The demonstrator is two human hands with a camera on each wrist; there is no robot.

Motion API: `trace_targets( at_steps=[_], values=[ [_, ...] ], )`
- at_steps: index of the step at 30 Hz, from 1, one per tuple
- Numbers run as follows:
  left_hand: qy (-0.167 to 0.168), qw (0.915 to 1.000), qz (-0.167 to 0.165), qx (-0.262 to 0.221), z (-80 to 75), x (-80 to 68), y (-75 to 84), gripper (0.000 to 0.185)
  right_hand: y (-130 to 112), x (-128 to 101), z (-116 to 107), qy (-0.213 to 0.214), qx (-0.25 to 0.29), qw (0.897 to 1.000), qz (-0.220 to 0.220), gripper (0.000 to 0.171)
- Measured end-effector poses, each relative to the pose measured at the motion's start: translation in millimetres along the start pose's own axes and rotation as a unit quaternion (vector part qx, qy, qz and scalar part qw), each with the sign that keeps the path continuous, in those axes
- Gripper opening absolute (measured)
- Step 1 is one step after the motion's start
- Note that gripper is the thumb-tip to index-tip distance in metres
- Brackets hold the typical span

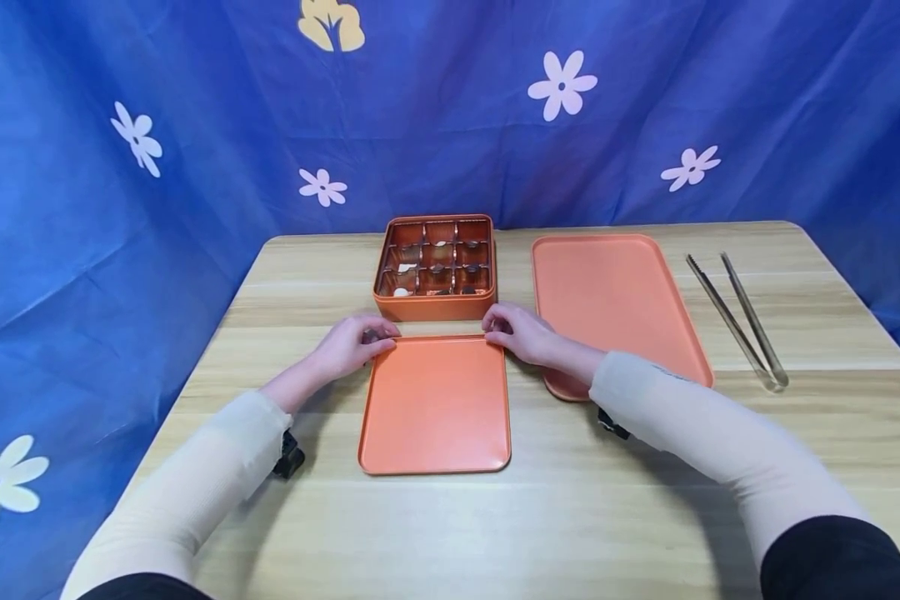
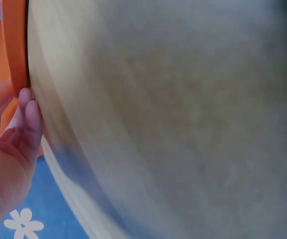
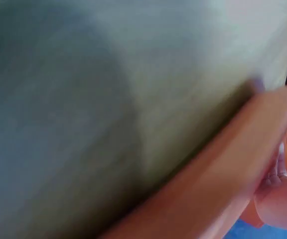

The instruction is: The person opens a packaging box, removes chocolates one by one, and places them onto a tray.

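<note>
A flat, square orange lid (image 1: 435, 408) with a low raised rim lies in the middle of the table, hollow side up. My left hand (image 1: 356, 342) pinches its far left corner, the thumb over the rim. At the far right corner my right hand (image 1: 521, 333) grips the same rim between thumb and fingers. In the left wrist view the left fingertips sit along the lid's edge (image 2: 15, 50). Just behind the lid stands an orange box (image 1: 435, 310), uncovered, with a clear divided insert (image 1: 418, 257) holding small white and dark pieces.
To the right lies a larger orange rectangular tray (image 1: 607, 300), partly under my right forearm; its rim (image 3: 208, 184) crosses the right wrist view. Metal tongs (image 1: 750, 333) lie beyond it, arms spread. A blue flowered curtain (image 1: 435, 117) hangs behind the wooden table (image 1: 450, 533).
</note>
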State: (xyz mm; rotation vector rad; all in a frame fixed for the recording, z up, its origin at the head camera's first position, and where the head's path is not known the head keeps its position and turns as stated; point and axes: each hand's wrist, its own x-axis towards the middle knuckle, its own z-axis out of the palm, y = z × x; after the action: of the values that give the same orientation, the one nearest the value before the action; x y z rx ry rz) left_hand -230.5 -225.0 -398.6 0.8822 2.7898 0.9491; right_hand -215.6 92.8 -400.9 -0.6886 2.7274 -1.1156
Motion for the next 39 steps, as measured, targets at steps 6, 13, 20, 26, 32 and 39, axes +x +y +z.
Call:
trace_targets(
  at_steps=[6, 13, 20, 26, 32, 39],
  values=[
    [0.008, 0.9993, -0.021, -0.029, -11.3, -2.2, 5.4, 0.016, -2.0, -7.3, -26.2, 0.015, 0.077, 0.997, -0.008, 0.015],
    [0.035, 0.9956, -0.031, -0.081, -28.8, 7.3, 24.4, 0.026, 6.5, -23.7, -60.3, 0.047, 0.099, 0.993, -0.039, 0.017],
    [0.110, 0.9879, -0.022, -0.107, -38.6, 23.4, 28.2, 0.043, 26.2, -48.9, -88.7, 0.073, 0.110, 0.990, -0.039, 0.023],
    [0.138, 0.9795, -0.056, -0.135, -39.0, 40.4, 12.8, 0.070, 45.9, -68.0, -113.9, 0.106, 0.088, 0.989, -0.046, 0.034],
    [0.105, 0.9726, -0.100, -0.182, -35.0, 51.0, -0.8, 0.085, 73.4, -88.8, -134.5, 0.153, 0.082, 0.984, -0.047, 0.044],
    [0.041, 0.9695, -0.107, -0.217, -35.0, 55.0, 15.5, 0.080, 115.3, -124.9, -157.0, 0.213, 0.054, 0.975, -0.001, 0.050]
  ],
)
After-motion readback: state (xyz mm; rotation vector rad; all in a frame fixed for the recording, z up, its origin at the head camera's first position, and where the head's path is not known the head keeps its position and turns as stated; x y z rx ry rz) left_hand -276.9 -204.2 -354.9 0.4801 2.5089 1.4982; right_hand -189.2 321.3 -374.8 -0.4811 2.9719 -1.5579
